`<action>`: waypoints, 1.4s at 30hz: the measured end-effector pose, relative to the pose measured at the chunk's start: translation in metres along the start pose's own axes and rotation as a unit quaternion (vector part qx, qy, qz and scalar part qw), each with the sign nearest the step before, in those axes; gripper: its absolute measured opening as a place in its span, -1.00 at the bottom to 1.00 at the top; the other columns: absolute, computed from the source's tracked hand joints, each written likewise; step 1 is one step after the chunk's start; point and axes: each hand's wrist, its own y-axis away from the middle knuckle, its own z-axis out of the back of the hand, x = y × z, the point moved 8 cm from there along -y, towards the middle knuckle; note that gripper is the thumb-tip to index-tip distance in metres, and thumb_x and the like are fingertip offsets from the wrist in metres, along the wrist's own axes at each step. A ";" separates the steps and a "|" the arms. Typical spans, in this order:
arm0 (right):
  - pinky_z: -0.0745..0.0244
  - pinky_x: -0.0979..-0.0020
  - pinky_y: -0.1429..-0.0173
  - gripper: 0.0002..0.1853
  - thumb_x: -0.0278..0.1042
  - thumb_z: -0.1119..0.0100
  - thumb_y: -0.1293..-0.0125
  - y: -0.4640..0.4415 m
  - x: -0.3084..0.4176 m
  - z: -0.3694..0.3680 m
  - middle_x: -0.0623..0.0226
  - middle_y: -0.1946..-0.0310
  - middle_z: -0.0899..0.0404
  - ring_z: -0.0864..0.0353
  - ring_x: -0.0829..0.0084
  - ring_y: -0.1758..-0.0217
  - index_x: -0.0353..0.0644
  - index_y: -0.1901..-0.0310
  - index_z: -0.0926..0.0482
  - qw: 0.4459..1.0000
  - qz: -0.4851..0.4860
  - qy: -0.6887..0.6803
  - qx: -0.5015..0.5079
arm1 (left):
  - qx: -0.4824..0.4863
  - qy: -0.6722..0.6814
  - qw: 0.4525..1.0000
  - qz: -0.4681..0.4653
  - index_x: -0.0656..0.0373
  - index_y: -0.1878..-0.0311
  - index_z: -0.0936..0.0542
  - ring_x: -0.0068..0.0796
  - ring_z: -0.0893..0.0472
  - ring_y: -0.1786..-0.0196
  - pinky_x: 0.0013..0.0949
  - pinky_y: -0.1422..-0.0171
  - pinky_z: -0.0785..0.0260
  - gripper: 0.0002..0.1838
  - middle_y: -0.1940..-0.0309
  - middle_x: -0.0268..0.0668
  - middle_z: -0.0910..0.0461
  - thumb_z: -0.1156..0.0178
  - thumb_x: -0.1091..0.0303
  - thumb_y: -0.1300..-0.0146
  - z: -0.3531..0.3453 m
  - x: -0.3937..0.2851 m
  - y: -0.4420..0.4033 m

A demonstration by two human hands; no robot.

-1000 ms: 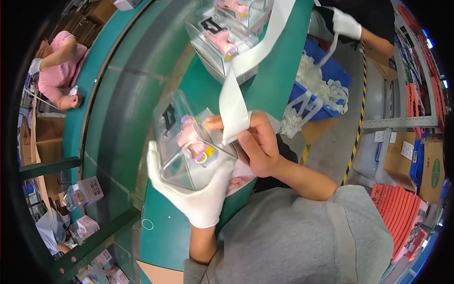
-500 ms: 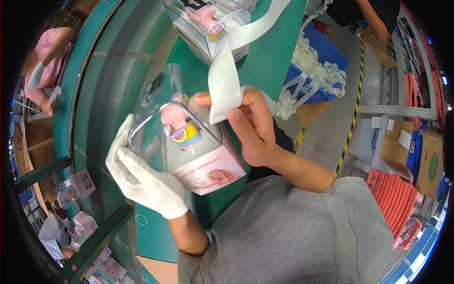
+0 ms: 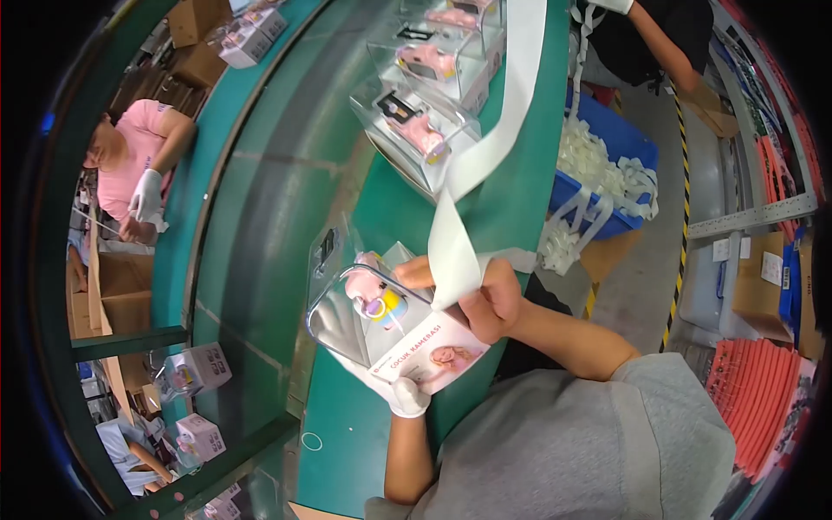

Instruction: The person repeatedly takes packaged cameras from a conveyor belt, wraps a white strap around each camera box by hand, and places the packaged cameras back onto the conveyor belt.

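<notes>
A pink-and-white toy-camera box (image 3: 429, 355), printed "ÇOCUK KAMERASI", stands tilted before me with its clear plastic cover (image 3: 334, 325). Behind the plastic sits a pink toy camera (image 3: 364, 284) with yellow, blue and purple parts. In its white glove, my left hand (image 3: 406, 397) grips the box's lower side, thumb on the front panel, other fingers mostly hidden. My bare right hand (image 3: 492, 299) pinches a long white ribbon-like strip (image 3: 457, 247) over the box's upper right edge. From there the strip runs upward past the other boxes.
Several similar boxed toys (image 3: 425, 130) line the green table (image 3: 334, 451) ahead. To the left runs a conveyor belt (image 3: 260, 208); a person in pink (image 3: 130, 173) works beyond it. On the right, a blue bin (image 3: 598, 217) holds tangled white strips. Another person's arm (image 3: 663, 39) shows at top right.
My left hand has moved from the clear cover's left side to the box's lower front. My right hand keeps the strip at the box edge. The view has shifted, showing more boxes ahead.
</notes>
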 end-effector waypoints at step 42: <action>-0.16 0.65 0.22 -0.91 -0.33 0.08 -0.67 0.064 -0.070 0.087 0.51 0.34 -0.32 -0.24 0.71 0.33 -0.13 0.02 -0.37 0.926 -0.267 0.045 -0.264 | 0.090 -0.321 0.936 0.110 0.16 0.64 -0.22 -0.28 -0.19 0.52 -0.31 0.24 -0.23 -0.49 0.64 -0.33 -0.26 -0.29 0.47 -0.35 0.023 0.041 0.033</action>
